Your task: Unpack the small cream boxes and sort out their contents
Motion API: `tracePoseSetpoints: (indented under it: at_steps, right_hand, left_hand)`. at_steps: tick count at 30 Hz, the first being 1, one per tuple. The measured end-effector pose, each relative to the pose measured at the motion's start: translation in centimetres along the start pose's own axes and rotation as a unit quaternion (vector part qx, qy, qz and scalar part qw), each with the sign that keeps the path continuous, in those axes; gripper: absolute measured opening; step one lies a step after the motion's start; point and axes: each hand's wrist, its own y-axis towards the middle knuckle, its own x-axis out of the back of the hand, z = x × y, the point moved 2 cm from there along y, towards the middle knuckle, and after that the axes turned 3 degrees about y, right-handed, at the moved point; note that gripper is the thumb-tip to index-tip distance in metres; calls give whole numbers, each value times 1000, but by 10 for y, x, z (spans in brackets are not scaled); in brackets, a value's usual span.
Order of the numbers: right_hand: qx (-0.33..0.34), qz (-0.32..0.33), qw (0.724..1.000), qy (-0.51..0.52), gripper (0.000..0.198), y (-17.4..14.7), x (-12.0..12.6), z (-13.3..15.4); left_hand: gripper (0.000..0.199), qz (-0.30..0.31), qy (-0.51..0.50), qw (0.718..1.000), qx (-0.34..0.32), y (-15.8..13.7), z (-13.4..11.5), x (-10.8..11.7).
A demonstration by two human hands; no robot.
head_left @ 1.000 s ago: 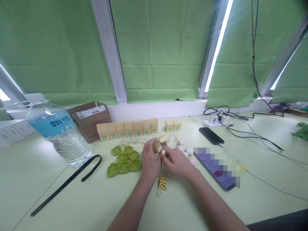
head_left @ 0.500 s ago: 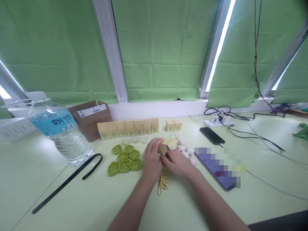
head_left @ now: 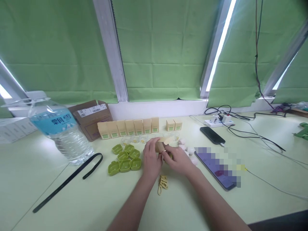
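Note:
My left hand [head_left: 152, 157] is wrapped around a small brown cardboard box [head_left: 159, 147] with its flaps up. From the other side, my right hand [head_left: 176, 158] closes on the box near its opening, fingers bent; a bit of green shows under them, its shape unclear. Left of my hands sit several green square silicone cups [head_left: 125, 165]. Several pale pink and white rounded pieces [head_left: 190, 150] lie beyond my right hand, partly hidden by it. A bundled yellow cord [head_left: 163, 184] rests on the table between my forearms. Clear round containers [head_left: 135, 139] stand behind the cups.
Upright small cardboard boxes [head_left: 131, 127] form a row at the back, with two shorter closed boxes [head_left: 174, 125] beside them. A large water bottle [head_left: 62, 131], a brown carton [head_left: 92, 120] and a black strap [head_left: 64, 183] are left. Two phones [head_left: 212, 135] and a power strip [head_left: 218, 122] with cables lie right.
The small box has tilted and shifted slightly left and up in my hands. My right fingers have moved up toward its opening. Everything else stays in place.

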Motion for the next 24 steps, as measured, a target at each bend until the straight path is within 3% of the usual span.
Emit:
tracePoseSetpoints:
  at_steps: [6, 16, 24]
  right_hand:
    - [22, -35, 999, 26, 19, 0, 3, -2]
    - [23, -104, 991, 82, 17, 0, 8, -6]
    - [43, -202, 954, 216, 23, -3, 11, -16]
  left_hand:
    - [65, 9, -14, 999, 34, 0, 6, -3]
    - [55, -22, -24, 992, 123, 8, 14, 4]
    - [65, -13, -110, 972, 208, 7, 15, 2]
